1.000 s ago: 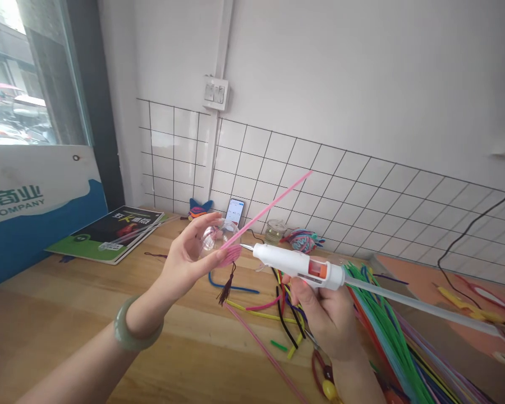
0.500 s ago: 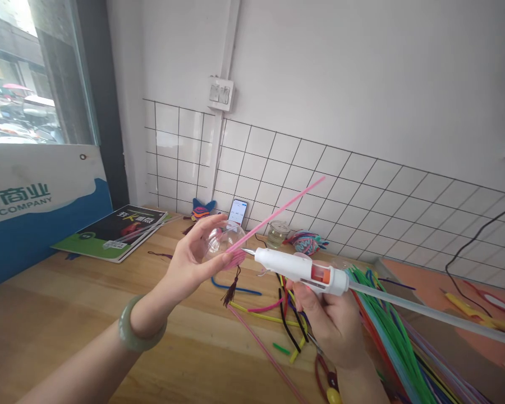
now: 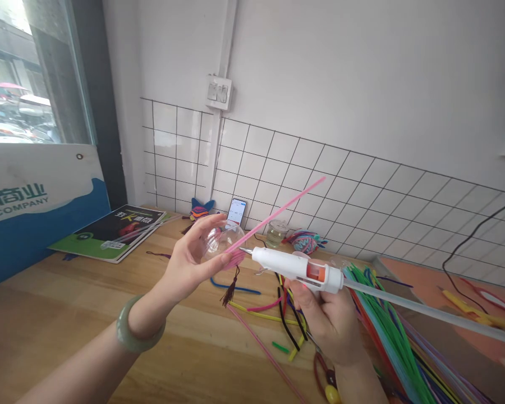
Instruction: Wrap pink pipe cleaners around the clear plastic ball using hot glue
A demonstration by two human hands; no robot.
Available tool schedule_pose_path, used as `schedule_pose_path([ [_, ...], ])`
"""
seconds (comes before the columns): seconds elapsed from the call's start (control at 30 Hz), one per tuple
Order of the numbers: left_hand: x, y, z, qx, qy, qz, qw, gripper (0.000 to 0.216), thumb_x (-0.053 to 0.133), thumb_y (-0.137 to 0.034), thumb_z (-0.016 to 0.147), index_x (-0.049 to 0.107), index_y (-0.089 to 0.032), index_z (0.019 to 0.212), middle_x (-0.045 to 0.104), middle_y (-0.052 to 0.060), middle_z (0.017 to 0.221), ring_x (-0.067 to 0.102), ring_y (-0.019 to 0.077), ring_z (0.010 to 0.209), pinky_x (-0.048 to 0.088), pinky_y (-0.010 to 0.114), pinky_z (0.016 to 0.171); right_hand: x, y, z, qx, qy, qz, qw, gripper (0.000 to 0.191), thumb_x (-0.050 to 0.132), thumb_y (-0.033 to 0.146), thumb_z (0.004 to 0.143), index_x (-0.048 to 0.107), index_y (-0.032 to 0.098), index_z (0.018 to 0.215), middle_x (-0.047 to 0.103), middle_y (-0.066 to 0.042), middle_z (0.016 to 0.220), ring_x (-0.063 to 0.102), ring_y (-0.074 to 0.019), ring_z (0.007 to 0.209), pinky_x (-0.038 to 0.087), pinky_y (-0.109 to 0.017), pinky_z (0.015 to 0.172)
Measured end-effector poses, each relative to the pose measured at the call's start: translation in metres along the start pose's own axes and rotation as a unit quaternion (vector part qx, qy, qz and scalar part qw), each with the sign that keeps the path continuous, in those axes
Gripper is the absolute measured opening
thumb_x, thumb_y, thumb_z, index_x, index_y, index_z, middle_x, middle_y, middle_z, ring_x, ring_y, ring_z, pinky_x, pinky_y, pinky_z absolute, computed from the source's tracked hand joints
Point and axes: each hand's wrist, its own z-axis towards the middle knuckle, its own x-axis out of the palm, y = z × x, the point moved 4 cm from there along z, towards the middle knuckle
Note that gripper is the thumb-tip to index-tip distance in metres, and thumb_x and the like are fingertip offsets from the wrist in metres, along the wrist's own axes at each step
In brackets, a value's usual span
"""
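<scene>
Left hand (image 3: 189, 259) cradles clear ball (image 3: 221, 238), right hand (image 3: 328, 320) grips glue gun (image 3: 283, 264) beside it; nozzle (image 3: 247, 251) best kept steady along pink stem (image 3: 281, 211)

Clear ball (image 3: 224, 238): pink-banded underneath
Tassel (image 3: 229, 293): dark, hanging below
Pink stem (image 3: 286, 207): straight, slanting up rightward
Glue gun (image 3: 292, 266): white, tip near stem

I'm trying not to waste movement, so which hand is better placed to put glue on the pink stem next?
Probably the right hand: it holds the glue gun, its tip close to the pink stem. The left hand is occupied, holding the clear ball and that stem.
</scene>
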Motion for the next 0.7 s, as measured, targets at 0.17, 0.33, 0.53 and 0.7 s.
schedule_pose_path([
  [0.17,0.0003,-0.0004,-0.0006,-0.006,0.000,-0.008,1.000,0.056,0.082,-0.023,0.069,0.067,-0.026,0.123,0.063,0.011,0.129,0.057,0.0305,0.121,0.052,0.048,0.101,-0.0001,0.0000,0.0011,-0.001,0.013,-0.002,1.000,0.025,0.058,0.043,0.094,0.061,0.020,0.099,0.052,0.003,0.063,0.046,-0.0132,0.050,0.042,-0.024,0.045],
  [0.33,-0.0002,-0.0002,-0.0006,0.011,0.007,0.006,1.000,0.054,0.081,-0.023,0.072,0.066,-0.027,0.124,0.061,0.010,0.132,0.056,0.0299,0.123,0.044,0.049,0.108,0.0000,0.0043,0.0007,-0.002,-0.011,-0.012,1.000,0.022,0.057,0.041,0.094,0.061,0.020,0.099,0.056,0.000,0.070,0.048,-0.0139,0.055,0.044,-0.025,0.049],
  [0.53,0.0003,0.0003,-0.0006,0.004,0.012,0.011,1.000,0.055,0.081,-0.025,0.073,0.064,-0.026,0.125,0.062,0.010,0.131,0.056,0.0296,0.124,0.041,0.049,0.110,0.0006,0.0050,0.0021,-0.014,0.007,-0.007,1.000,0.017,0.056,0.034,0.095,0.059,0.019,0.101,0.052,0.002,0.069,0.043,-0.0116,0.051,0.041,-0.023,0.045],
  [0.7,0.0006,0.0003,-0.0010,-0.001,0.004,0.004,1.000,0.055,0.082,-0.024,0.070,0.066,-0.025,0.123,0.063,0.011,0.130,0.057,0.0303,0.122,0.043,0.048,0.109,-0.0012,0.0083,0.0038,-0.041,-0.001,-0.026,0.999,0.013,0.057,0.030,0.093,0.060,0.019,0.099,0.056,0.000,0.073,0.047,-0.0116,0.052,0.043,-0.022,0.045],
])
